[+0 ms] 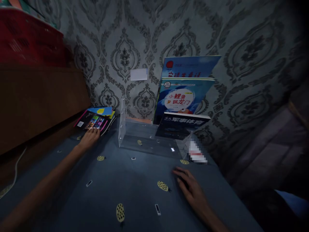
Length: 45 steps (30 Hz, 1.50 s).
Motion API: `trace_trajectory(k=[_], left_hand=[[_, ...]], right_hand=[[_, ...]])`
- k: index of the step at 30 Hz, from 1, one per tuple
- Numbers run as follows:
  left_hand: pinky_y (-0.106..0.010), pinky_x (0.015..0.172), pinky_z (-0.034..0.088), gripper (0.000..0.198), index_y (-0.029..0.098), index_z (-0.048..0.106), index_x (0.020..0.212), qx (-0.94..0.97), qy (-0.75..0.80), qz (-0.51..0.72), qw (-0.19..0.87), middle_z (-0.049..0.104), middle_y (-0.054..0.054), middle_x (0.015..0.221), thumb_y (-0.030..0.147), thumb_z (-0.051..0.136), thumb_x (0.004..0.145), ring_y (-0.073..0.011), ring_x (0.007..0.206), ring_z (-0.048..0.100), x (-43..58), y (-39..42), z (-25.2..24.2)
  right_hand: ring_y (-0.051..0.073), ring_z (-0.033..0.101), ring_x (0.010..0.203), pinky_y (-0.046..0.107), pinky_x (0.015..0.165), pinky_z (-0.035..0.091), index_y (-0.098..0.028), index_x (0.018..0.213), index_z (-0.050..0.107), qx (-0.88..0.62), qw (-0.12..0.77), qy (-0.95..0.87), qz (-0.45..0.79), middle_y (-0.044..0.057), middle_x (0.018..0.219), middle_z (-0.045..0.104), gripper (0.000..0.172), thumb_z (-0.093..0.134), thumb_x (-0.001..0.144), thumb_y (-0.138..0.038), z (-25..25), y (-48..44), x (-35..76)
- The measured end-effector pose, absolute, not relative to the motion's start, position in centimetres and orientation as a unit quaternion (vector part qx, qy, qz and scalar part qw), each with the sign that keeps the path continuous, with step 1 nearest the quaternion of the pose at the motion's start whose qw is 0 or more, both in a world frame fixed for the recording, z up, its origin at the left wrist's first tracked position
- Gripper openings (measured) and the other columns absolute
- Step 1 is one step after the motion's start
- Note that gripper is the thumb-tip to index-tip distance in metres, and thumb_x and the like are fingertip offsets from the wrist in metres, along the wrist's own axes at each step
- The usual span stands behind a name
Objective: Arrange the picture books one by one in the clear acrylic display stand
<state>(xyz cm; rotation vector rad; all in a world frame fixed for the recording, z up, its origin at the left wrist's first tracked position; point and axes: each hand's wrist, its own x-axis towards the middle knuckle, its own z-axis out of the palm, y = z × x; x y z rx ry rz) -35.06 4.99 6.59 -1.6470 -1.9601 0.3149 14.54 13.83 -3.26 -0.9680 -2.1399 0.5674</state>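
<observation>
My left hand [90, 138] is at the near edge of a black book [93, 121] with colourful pictures on its cover. Its fingers are closed over that edge, and the thumb is hidden. The black book lies on a small pile at the left, with a blue and yellow book [102, 111] behind it. My right hand [190, 187] is low over the tablecloth at the right, fingers apart and holding nothing. Beyond it stands a clear acrylic book rack [147, 143]. Leaning in its right part are a dark book [182, 124], a blue book [187, 93] and a taller blue book [193, 64].
A blue-grey tablecloth [135, 183] with pineapple prints covers the table. Patterned wallpaper [125, 54] rises behind, with a white switch plate [138, 74] on it. A brown wooden cabinet [41, 100] borders the left, under a red box [31, 38]. A white cable [16, 167] hangs there.
</observation>
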Motion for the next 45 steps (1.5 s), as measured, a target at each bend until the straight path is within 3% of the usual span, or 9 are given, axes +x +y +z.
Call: trace_trajectory(k=[9, 21, 27, 31, 36, 45], left_hand=[[-0.039, 0.078, 0.054, 0.035, 0.004, 0.065, 0.108, -0.648, -0.721, 0.160, 0.187, 0.069, -0.021, 0.099, -0.002, 0.036, 0.088, -0.0283, 0.089, 0.069, -31.2, 0.9, 4.1], [-0.042, 0.081, 0.055, 0.037, 0.006, 0.066, 0.111, -0.653, -0.722, 0.175, 0.146, 0.071, -0.020, 0.104, 0.001, 0.036, 0.091, -0.0313, 0.094, 0.071, -28.6, -1.7, 6.0], [-0.045, 0.081, 0.058, 0.048, 0.004, 0.064, 0.124, -0.677, -0.690, 0.189, 0.176, 0.070, -0.023, 0.110, -0.005, 0.036, 0.086, -0.0334, 0.096, 0.071, -27.1, -4.0, 4.3], [-0.040, 0.071, 0.060, 0.050, 0.006, 0.068, 0.120, -0.690, -0.672, 0.182, 0.197, 0.070, -0.021, 0.105, -0.008, 0.038, 0.082, -0.0323, 0.091, 0.072, -25.6, -5.0, 3.3], [-0.039, 0.068, 0.060, 0.048, 0.006, 0.069, 0.115, -0.708, -0.659, 0.164, 0.194, 0.070, -0.022, 0.104, -0.006, 0.044, 0.077, -0.0323, 0.090, 0.071, -23.2, -5.9, 3.1], [-0.031, 0.059, 0.059, 0.043, 0.009, 0.070, 0.113, -0.718, -0.640, 0.184, 0.201, 0.069, -0.020, 0.099, -0.004, 0.047, 0.079, -0.0277, 0.083, 0.072, -17.6, -4.7, 2.4]], right_hand=[[0.029, 0.065, 0.114, 0.049, 0.095, 0.055, -0.023, 0.106, 0.072, -0.379, 0.362, -0.822, 0.225, 0.014, 0.123, 0.066, 0.037, 0.044, 0.092, -0.043, -3.4, 13.5, 14.2], [0.028, 0.062, 0.116, 0.050, 0.102, 0.049, -0.019, 0.112, 0.070, -0.373, 0.342, -0.830, 0.234, 0.015, 0.125, 0.063, 0.035, 0.043, 0.094, -0.032, -2.0, 12.6, 13.9], [0.027, 0.061, 0.117, 0.049, 0.102, 0.049, -0.018, 0.112, 0.069, -0.378, 0.329, -0.834, 0.230, 0.014, 0.126, 0.062, 0.031, 0.046, 0.092, -0.022, -1.1, 11.8, 13.7], [0.025, 0.061, 0.118, 0.048, 0.102, 0.049, -0.020, 0.114, 0.068, -0.373, 0.325, -0.838, 0.230, 0.013, 0.128, 0.061, 0.031, 0.047, 0.091, -0.017, -0.5, 11.5, 13.7], [0.026, 0.061, 0.117, 0.048, 0.101, 0.050, -0.019, 0.114, 0.068, -0.375, 0.322, -0.839, 0.228, 0.014, 0.128, 0.060, 0.031, 0.047, 0.092, -0.016, -0.3, 11.3, 13.7], [0.025, 0.060, 0.119, 0.048, 0.101, 0.050, -0.019, 0.116, 0.068, -0.379, 0.312, -0.840, 0.230, 0.014, 0.129, 0.059, 0.032, 0.047, 0.093, -0.015, 0.2, 10.9, 13.7]])
